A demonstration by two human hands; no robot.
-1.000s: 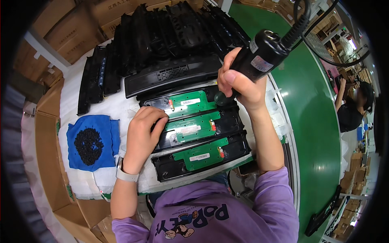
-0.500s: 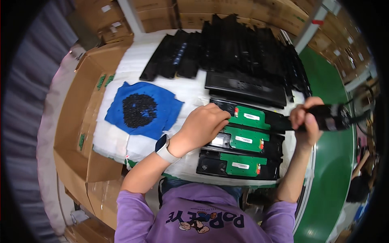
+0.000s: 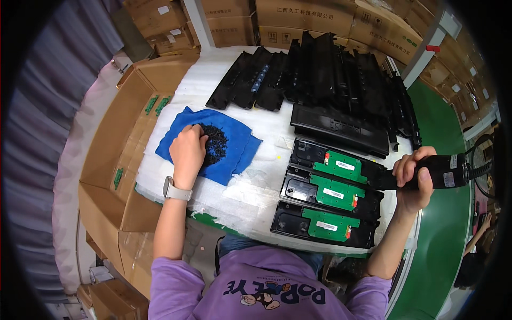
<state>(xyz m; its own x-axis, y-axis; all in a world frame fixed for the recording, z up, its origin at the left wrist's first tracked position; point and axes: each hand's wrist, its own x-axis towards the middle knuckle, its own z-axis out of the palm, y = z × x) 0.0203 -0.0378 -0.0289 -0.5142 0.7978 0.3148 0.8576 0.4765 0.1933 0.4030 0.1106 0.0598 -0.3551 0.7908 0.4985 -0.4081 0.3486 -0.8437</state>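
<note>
The left hand is toward the left edge of the table, fingers bent down into a pile of small black pieces on a blue cloth; whether its grip has pinched any, I cannot tell. The right hand has its grip wrapped round a black power tool at the right edge, the tool's back end and cable out past that edge above the green floor. Its nose points left at three black panels with green boards, lined up by the near right corner; contact is unclear. White sheet opens between cloth and panels, down to the near edge. Stacked black parts crowd the far edge. An open cardboard box flanks the left edge.
</note>
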